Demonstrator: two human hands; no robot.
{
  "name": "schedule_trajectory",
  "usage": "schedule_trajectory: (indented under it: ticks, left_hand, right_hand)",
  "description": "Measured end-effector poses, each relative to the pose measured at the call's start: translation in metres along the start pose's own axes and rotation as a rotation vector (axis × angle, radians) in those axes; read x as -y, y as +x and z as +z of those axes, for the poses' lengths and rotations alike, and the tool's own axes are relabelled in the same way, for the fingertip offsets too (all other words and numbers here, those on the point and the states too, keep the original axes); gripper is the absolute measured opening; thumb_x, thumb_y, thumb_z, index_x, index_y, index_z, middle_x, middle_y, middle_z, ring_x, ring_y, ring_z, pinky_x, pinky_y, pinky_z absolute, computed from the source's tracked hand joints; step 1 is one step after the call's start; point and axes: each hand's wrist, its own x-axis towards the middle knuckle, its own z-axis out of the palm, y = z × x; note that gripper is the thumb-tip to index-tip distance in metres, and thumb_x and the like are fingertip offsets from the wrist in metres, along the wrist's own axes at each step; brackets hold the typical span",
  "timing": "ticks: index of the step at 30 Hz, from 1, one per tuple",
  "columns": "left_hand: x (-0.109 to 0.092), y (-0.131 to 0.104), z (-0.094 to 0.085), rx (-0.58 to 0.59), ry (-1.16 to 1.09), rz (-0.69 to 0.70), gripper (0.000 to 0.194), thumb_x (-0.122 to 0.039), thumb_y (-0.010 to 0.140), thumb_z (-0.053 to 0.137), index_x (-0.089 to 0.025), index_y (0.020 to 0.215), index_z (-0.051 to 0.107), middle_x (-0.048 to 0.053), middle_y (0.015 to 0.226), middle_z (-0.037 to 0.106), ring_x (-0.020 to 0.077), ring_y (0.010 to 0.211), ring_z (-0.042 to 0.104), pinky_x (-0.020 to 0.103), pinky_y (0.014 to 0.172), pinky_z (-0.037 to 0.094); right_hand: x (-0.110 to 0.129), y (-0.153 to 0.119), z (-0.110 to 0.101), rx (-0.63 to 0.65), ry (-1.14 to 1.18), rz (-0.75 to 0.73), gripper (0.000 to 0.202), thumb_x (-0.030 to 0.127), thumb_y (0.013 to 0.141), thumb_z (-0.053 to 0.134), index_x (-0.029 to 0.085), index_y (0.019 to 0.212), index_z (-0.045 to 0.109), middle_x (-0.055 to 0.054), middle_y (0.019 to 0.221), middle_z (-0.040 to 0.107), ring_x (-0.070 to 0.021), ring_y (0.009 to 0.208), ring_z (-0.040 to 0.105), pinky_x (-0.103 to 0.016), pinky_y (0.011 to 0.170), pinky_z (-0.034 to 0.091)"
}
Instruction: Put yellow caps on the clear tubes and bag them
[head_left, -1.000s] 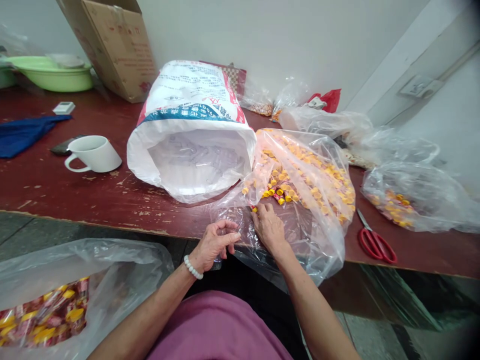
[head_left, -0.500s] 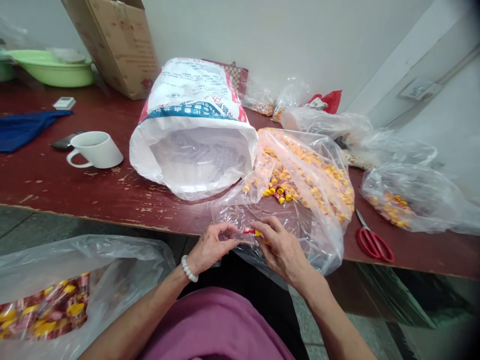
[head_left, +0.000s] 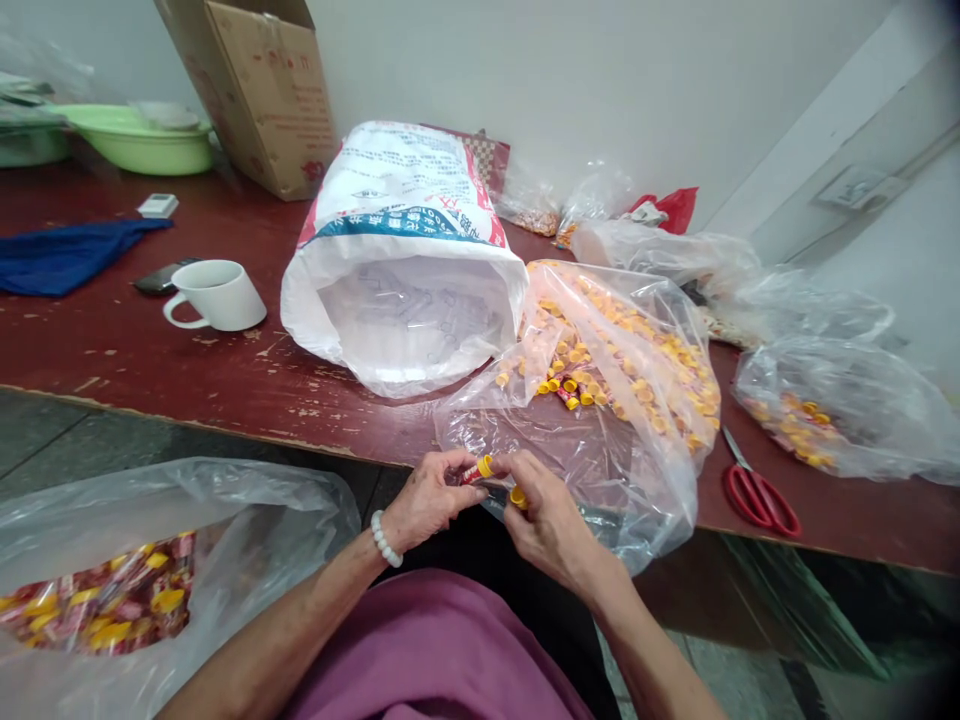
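My left hand (head_left: pixel 427 497), with a white bead bracelet at the wrist, pinches a small red-labelled tube with a yellow cap (head_left: pixel 474 471). My right hand (head_left: pixel 553 515) is close beside it, its index fingertip at the tube's yellow end. Curled in the right fingers is another yellow-capped piece (head_left: pixel 518 497), mostly hidden. Behind the hands, a clear plastic bag (head_left: pixel 525 430) full of yellow-capped pieces (head_left: pixel 592 385) lies open over the table edge. A white woven sack (head_left: pixel 397 180) lies on its side, mouth towards me, with clear plastic items (head_left: pixel 435 305) inside.
At lower left, a large plastic bag (head_left: pixel 277 500) holds capped tubes (head_left: pixel 112 605). Red-handled scissors (head_left: pixel 759 498) and a smaller bag of pieces (head_left: pixel 862 400) lie to the right. A white mug (head_left: pixel 225 297), blue cloth (head_left: pixel 67 255), green basin (head_left: pixel 142 145) and cardboard box (head_left: pixel 277 105) stand left.
The red-labelled, yellow-capped piece has passed from the right fingertips to the left hand's pinch. Another yellow cap shows in the right hand. The whole view has shifted slightly.
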Motion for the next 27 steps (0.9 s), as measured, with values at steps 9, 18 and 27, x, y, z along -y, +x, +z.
schedule_trajectory:
  ticks: [9, 18, 27]
  left_hand:
    - [0.004, 0.000, 0.006, 0.091, -0.247, -0.035, 0.027, -0.030, 0.071, 0.065, -0.014, 0.091, 0.056, -0.006, 0.049, 0.047, 0.0063, 0.039, 0.040, 0.015, 0.034, 0.031]
    - [0.013, -0.008, 0.031, -0.003, -0.448, -0.142, 0.039, -0.034, 0.070, 0.065, -0.021, 0.096, 0.040, -0.003, 0.076, 0.060, 0.0054, 0.040, 0.048, 0.016, 0.035, 0.031]
    - [0.032, -0.071, 0.020, 0.426, -0.125, -0.211, 0.031, -0.014, 0.070, 0.060, -0.022, 0.099, 0.052, -0.003, 0.082, 0.056, 0.0107, 0.073, 0.047, 0.024, 0.070, 0.039]
  right_hand:
    - [0.007, 0.005, 0.011, -0.040, 0.622, 0.412, 0.041, 0.031, 0.077, 0.062, 0.025, 0.116, 0.048, 0.000, 0.095, 0.061, -0.0082, 0.062, 0.053, -0.023, 0.059, 0.044]
    - [-0.017, 0.012, 0.010, -0.373, 0.681, 0.503, 0.032, 0.043, 0.076, 0.061, 0.021, 0.098, 0.054, -0.002, 0.087, 0.066, -0.0096, 0.058, 0.054, -0.021, 0.049, 0.042]
    - [-0.105, 0.041, -0.059, -0.564, 0.001, 0.640, 0.036, 0.043, 0.069, 0.058, 0.018, 0.095, 0.059, -0.007, 0.095, 0.065, -0.0224, 0.090, 0.060, -0.031, 0.070, 0.046]
